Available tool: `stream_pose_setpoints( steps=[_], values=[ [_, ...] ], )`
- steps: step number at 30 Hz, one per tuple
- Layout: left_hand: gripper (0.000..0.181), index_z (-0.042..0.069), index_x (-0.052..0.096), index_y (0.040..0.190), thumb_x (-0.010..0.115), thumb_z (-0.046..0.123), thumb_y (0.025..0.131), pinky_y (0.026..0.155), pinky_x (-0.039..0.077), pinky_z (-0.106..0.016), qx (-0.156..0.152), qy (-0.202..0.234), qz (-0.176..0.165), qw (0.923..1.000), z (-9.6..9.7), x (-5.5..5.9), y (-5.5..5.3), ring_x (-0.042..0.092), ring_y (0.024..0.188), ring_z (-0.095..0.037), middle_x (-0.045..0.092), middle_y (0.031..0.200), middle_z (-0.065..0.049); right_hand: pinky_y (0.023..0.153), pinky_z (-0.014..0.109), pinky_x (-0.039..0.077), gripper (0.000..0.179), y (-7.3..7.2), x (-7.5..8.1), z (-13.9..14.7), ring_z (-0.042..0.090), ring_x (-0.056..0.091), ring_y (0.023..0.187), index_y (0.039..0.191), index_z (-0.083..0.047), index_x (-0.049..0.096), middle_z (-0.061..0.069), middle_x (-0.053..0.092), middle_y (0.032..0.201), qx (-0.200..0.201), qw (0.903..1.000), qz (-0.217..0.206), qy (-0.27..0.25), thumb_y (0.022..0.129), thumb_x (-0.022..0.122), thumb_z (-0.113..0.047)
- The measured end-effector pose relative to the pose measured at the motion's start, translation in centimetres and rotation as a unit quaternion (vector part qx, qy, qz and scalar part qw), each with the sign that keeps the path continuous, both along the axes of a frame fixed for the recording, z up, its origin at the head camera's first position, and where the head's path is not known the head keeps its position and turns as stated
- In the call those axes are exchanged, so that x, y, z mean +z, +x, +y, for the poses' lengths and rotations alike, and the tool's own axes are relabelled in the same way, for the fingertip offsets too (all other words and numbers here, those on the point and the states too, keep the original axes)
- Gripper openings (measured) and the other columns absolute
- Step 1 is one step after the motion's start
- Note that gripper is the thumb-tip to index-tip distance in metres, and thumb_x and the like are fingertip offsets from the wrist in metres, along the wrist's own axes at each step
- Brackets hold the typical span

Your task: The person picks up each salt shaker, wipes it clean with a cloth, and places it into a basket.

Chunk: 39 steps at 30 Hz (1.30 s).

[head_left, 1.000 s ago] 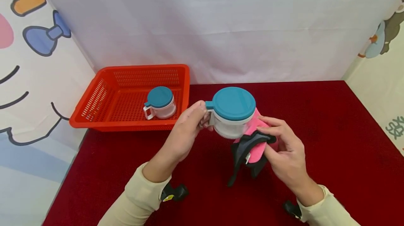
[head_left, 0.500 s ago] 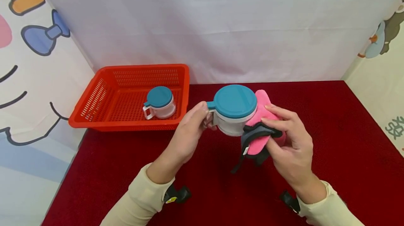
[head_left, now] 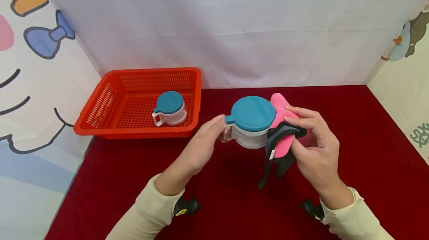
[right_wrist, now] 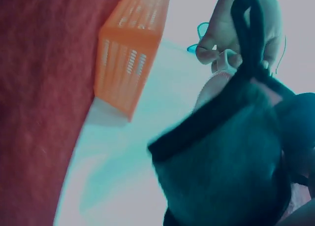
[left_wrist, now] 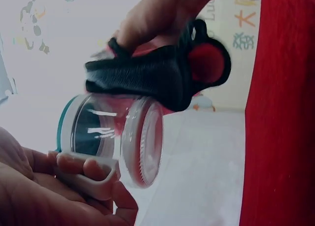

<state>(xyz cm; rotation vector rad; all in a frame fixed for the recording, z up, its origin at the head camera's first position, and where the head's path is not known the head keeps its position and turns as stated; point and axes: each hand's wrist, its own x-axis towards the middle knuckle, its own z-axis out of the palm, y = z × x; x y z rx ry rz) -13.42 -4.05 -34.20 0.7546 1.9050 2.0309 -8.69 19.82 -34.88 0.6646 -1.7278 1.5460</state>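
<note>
By its white handle, my left hand (head_left: 197,147) grips a clear seasoning jar (head_left: 252,140) with a blue lid, held level above the red cloth-covered table. Against the jar's right side my right hand (head_left: 316,149) pinches a bunched pink cloth (head_left: 283,115) with dark grey parts, black edging and a small white tag. In the left wrist view the dark side of the cloth (left_wrist: 142,76) lies along the jar's clear wall (left_wrist: 106,130), and fingers curl round the handle. The cloth (right_wrist: 226,157) covers most of the jar in the right wrist view.
A red plastic basket (head_left: 134,133) stands at the back left of the table (head_left: 134,180). Inside it sits a second blue-lidded jar (head_left: 170,103), upright with its handle to the left. A white curtain (head_left: 285,28) hangs behind.
Both hands have shifted a little to the right with the jar and the cloth. The cloth has slid from the jar's lower right front to its right side. The basket has not moved.
</note>
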Motion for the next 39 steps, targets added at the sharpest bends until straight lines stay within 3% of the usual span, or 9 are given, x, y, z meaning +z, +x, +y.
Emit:
stream_pose_setpoints(
  steps=[3, 9, 12, 17, 22, 27, 31, 35, 39],
  values=[
    [0.025, 0.005, 0.039, 0.086, 0.031, 0.013, 0.107, 0.082, 0.034, -0.038, 0.005, 0.021, 0.0, 0.9998, 0.5, -0.2, 0.0, 0.041, 0.087, -0.023, 0.04, 0.086, -0.01, 0.1, 0.032, 0.051, 0.023, -0.2, -0.2, -0.9, 0.04, 0.061, 0.117, 0.099, 0.011, 0.073, 0.03, 0.065, 0.117, -0.075, 0.9912, 0.097, 0.049, 0.092, 0.077, -0.01],
    [0.025, 0.005, 0.039, 0.087, 0.031, 0.015, 0.109, 0.081, 0.035, -0.038, 0.017, 0.053, -0.017, 0.9983, 0.9, 0.1, 0.2, 0.041, 0.087, -0.022, 0.038, 0.087, -0.011, 0.104, 0.035, 0.048, 0.022, -0.4, -2.0, -2.6, 0.044, 0.061, 0.11, 0.083, 0.001, 0.076, 0.024, 0.069, 0.102, -0.203, 0.9354, 0.258, 0.132, 0.098, 0.071, -0.016],
    [0.024, 0.005, 0.038, 0.087, 0.032, 0.015, 0.108, 0.08, 0.034, -0.036, 0.019, 0.057, -0.023, 0.9979, 0.6, 0.5, 0.2, 0.04, 0.086, -0.022, 0.037, 0.087, -0.011, 0.103, 0.034, 0.048, 0.023, -0.4, -3.0, -2.4, 0.043, 0.06, 0.111, 0.084, 0.003, 0.075, 0.026, 0.067, 0.104, -0.175, 0.9484, 0.234, 0.122, 0.098, 0.072, -0.016],
    [0.025, 0.006, 0.037, 0.087, 0.032, 0.016, 0.109, 0.08, 0.034, -0.035, 0.013, 0.035, 0.002, 0.9993, -0.1, 0.7, 0.1, 0.04, 0.085, -0.022, 0.036, 0.086, -0.011, 0.101, 0.03, 0.05, 0.024, -0.4, -3.1, -0.4, 0.035, 0.06, 0.118, 0.101, 0.012, 0.072, 0.03, 0.063, 0.119, -0.026, 0.9961, 0.062, 0.056, 0.094, 0.076, -0.011],
    [0.024, 0.006, 0.038, 0.088, 0.032, 0.016, 0.109, 0.08, 0.035, -0.036, 0.009, 0.011, 0.024, 0.9996, -0.1, 0.7, 0.1, 0.04, 0.085, -0.023, 0.037, 0.086, -0.011, 0.101, 0.03, 0.05, 0.03, -0.2, -0.5, 0.6, 0.034, 0.059, 0.12, 0.113, 0.018, 0.065, 0.029, 0.06, 0.126, 0.06, 0.9969, -0.049, -0.007, 0.085, 0.075, 0.014],
    [0.026, 0.004, 0.039, 0.087, 0.031, 0.015, 0.109, 0.08, 0.037, -0.038, 0.016, 0.029, 0.022, 0.9992, 0.7, 0.3, 0.1, 0.041, 0.084, -0.023, 0.039, 0.085, -0.011, 0.101, 0.03, 0.05, 0.02, -0.1, 1.1, -0.8, 0.037, 0.061, 0.118, 0.103, 0.013, 0.073, 0.03, 0.065, 0.119, -0.045, 0.9964, 0.047, 0.055, 0.093, 0.074, -0.004],
    [0.025, 0.004, 0.04, 0.087, 0.033, 0.015, 0.108, 0.08, 0.038, -0.036, 0.033, 0.045, 0.008, 0.9984, 1.4, 0.1, 0.3, 0.043, 0.084, -0.022, 0.041, 0.085, -0.01, 0.104, 0.034, 0.048, 0.027, -0.3, 0.0, -2.4, 0.043, 0.061, 0.114, 0.091, 0.003, 0.078, 0.025, 0.069, 0.111, -0.166, 0.9628, 0.17, 0.129, 0.098, 0.071, -0.022],
    [0.024, 0.004, 0.04, 0.086, 0.033, 0.014, 0.108, 0.08, 0.038, -0.036, 0.044, 0.058, -0.007, 0.9973, 1.5, 0.0, 0.3, 0.044, 0.085, -0.022, 0.041, 0.086, -0.01, 0.105, 0.035, 0.047, 0.025, -0.5, -1.7, -3.1, 0.045, 0.06, 0.11, 0.086, -0.001, 0.077, 0.023, 0.07, 0.105, -0.204, 0.9374, 0.232, 0.162, 0.099, 0.071, -0.021],
    [0.025, 0.004, 0.039, 0.086, 0.032, 0.015, 0.109, 0.08, 0.038, -0.036, 0.039, 0.05, -0.011, 0.9979, 1.0, 0.1, 0.3, 0.043, 0.085, -0.023, 0.04, 0.086, -0.01, 0.105, 0.033, 0.047, 0.027, -0.7, -2.7, -2.4, 0.042, 0.06, 0.112, 0.087, 0.002, 0.076, 0.027, 0.067, 0.106, -0.166, 0.9545, 0.2, 0.147, 0.1, 0.07, -0.021]
  ],
)
